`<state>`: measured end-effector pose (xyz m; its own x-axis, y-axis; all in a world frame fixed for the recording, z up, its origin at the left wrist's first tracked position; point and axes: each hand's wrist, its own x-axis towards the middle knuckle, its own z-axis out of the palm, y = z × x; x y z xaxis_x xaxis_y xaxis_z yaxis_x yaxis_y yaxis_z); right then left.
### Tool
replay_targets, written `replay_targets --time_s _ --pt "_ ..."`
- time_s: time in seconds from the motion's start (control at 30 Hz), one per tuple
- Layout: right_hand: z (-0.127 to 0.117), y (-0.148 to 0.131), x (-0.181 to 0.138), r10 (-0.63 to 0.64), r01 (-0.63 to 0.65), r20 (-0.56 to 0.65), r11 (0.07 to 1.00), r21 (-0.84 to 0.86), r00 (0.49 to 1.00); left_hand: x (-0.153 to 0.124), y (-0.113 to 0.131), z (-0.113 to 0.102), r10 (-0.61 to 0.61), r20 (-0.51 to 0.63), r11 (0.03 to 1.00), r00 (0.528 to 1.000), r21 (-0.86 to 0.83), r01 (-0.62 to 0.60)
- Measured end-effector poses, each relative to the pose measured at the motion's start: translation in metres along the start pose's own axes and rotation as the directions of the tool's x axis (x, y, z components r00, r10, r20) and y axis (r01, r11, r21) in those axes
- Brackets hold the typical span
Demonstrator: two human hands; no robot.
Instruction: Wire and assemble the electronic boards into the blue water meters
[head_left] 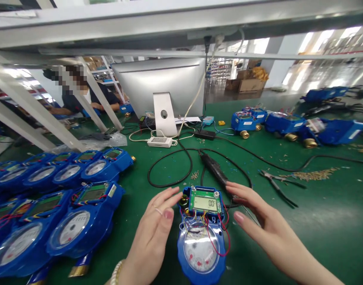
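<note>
**Q:** What lies between the hands?

**A:** One blue water meter (201, 241) rests on the green surface (318, 237), close in front of the person. Its cover is off. A small circuit board (205, 202) with a lit display sits on top, and thin red, blue and yellow wires loop down over the round dial.

**Q:** Are the hands holding it?

**A:** No. The left hand (156, 229) and right hand (260, 223) flank it with their fingers (169, 196) spread out straight, gripping nothing. The left fingertips seem to touch the meter's upper edge, and the right ones lie just beside it.

**Q:** How would it handle?

**A:** Probably heavy and rigid, with a hard plastic shell over brass fittings. The board and wires look fragile, so the blue body's sides are the safest hold.

**Q:** What else is there, counted?

**A:**
- One black corded tool (214, 170) lies just behind the meter.
- One pair of pliers (278, 184) is to the right, near a scatter of small brass parts (313, 174).
- One monitor (166, 85) shows its back.
- At least nine more meters (74, 225) crowd together on the left, overlapping.
- About five further meters (284, 122) sit far off on the right.
- One co-worker (80, 101) sits beyond.
</note>
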<state>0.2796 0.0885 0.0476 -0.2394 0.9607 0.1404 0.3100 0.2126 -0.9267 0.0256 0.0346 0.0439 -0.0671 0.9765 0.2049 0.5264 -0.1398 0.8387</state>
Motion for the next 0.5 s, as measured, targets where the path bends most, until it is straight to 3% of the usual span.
replay_targets --time_s 0.13,0.27,0.4,0.5 --pt "0.013 0.002 0.005 -0.102 0.112 0.067 0.98 -0.163 0.993 0.013 0.013 0.007 0.032 0.061 0.989 0.998 0.144 -0.04" --pt "0.022 0.001 0.006 -0.185 0.187 0.031 0.952 -0.243 0.982 0.013 0.014 0.014 0.026 0.067 0.985 0.997 0.17 -0.037" --pt "0.023 -0.012 0.003 -0.267 0.255 -0.01 0.93 -0.263 0.964 0.001 0.013 0.016 0.032 -0.03 0.998 0.999 -0.057 -0.034" --pt "0.024 -0.026 -0.001 -0.434 0.416 -0.034 0.881 -0.224 0.9 -0.009 0.02 0.02 -0.077 -0.044 0.947 0.996 -0.316 0.06"
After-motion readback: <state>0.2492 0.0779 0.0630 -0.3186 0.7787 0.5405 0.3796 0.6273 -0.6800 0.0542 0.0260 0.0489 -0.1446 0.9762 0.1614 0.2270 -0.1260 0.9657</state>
